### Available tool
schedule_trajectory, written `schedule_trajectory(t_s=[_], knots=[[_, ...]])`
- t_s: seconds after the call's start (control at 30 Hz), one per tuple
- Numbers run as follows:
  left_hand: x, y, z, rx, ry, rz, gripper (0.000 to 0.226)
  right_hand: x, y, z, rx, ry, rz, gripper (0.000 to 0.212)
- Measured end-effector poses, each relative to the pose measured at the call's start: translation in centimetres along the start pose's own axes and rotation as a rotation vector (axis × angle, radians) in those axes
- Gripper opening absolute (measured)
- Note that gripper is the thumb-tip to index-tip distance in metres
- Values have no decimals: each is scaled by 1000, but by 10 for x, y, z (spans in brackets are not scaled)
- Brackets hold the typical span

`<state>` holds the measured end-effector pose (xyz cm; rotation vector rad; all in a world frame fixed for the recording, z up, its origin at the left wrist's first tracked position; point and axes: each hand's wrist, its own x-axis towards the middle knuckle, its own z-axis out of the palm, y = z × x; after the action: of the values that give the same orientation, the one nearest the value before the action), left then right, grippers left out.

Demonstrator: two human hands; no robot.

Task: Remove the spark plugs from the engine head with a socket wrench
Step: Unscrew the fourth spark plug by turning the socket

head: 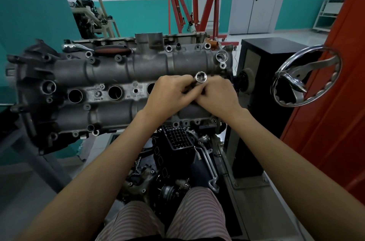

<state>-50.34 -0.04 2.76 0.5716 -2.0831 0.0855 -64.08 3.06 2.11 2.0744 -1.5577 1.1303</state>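
From the head view, both hands, the left hand (169, 92) and the right hand (217, 94), pinch the socket (201, 77) just above the engine head (110, 71), its open mouth tilted up toward the person, the nearest well hidden under them.

The scene is evenly and softly lit from overhead. Small glints are seen on the grey cast-metal engine head (126, 75); beneath it, parts are lost in shadow. Around it, straight lines are bowed by wide-angle distortion, and slight softness is noted throughout.
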Motion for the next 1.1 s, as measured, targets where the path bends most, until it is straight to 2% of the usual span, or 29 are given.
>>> schedule_trajectory(t_s=[0.1, 0.2, 0.3, 0.43, 0.57, 0.63, 0.77, 0.87, 1.0, 1.1], knots=[[0, 1, -1, -24, -12, 10, 41, 0, 1, -2, 2, -71, -4, 14], [0, 5, -2, -38, 6, -11, 25, 1, 2, -1, -46, -130, -15, 20], [0, 4, 0, -19, 7, -28, 33, 2, 1, -1, -51, -96, 2, 27], [3, 1, -1, -39, -9, -4, 47, -1, -2, -2, -2, 1, -27, 21], [2, 4, -2, -40, -23, 5, 28, 1, 0, -1, -66, -105, -8, 15], [2, 5, -1, -51, -15, -10, 22, 1, 1, 0, -78, -116, -8, 20], [2, 1, 1, -45, 4, -29, 32, 1, 0, 0, -66, -88, -3, 28], [2, -1, 0, -36, -1, -11, 40, -1, -1, -2, -28, -38, -20, 24], [2, 6, -3, -62, -30, -19, 27, 1, 0, -1, -76, -117, -31, 24], [1, 7, -3, -57, -33, -45, 24, 2, -1, -1, -48, -113, -8, 26]])
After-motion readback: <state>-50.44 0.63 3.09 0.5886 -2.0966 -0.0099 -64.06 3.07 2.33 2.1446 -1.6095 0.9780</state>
